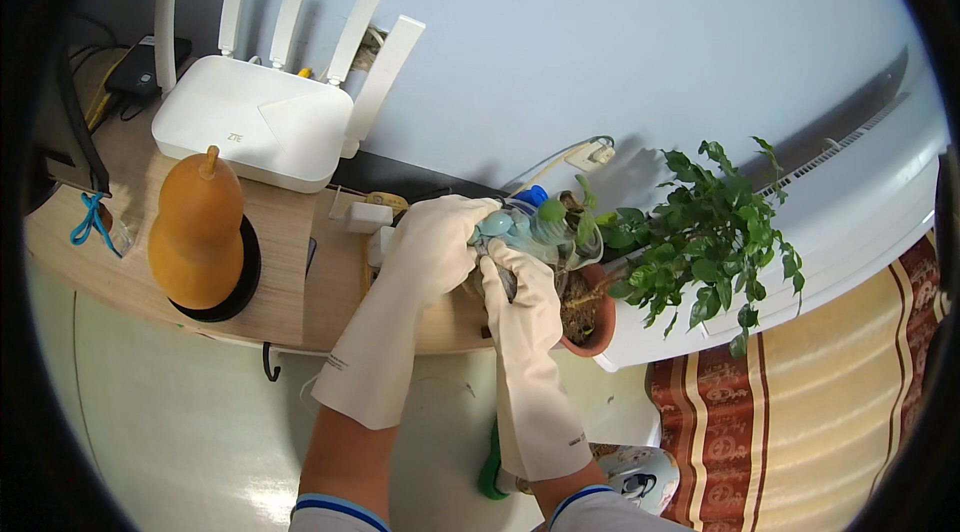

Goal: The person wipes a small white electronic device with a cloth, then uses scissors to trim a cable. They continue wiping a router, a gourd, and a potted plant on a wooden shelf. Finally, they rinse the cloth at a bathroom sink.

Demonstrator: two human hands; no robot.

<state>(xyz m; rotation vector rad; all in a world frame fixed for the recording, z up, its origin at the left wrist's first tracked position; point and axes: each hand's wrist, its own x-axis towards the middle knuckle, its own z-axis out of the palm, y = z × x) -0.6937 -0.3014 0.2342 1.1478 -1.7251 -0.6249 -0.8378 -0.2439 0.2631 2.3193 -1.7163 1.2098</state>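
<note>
My left hand (435,243), in a long cream rubber glove, curls over the near end of a pale blue-green object (525,232) with a smooth rounded knob. My right hand (521,284), gloved the same way, grips it from below, thumb and fingers around its greyish underside. The gloves cover part of the object, so its exact kind cannot be told. Green leaves and a clear, glass-like rim (589,251) show just beyond it. Close to my right hand stands a terracotta-coloured plant pot (604,322) with soil and a leafy green plant (705,247).
A white ZTE router (247,119) with upright antennas stands at the back left of the wooden shelf (277,269). Before it, an orange gourd (196,232) rests on a black round base. White plug adapters (367,217) lie near my left wrist. A patterned curtain (817,412) hangs at right.
</note>
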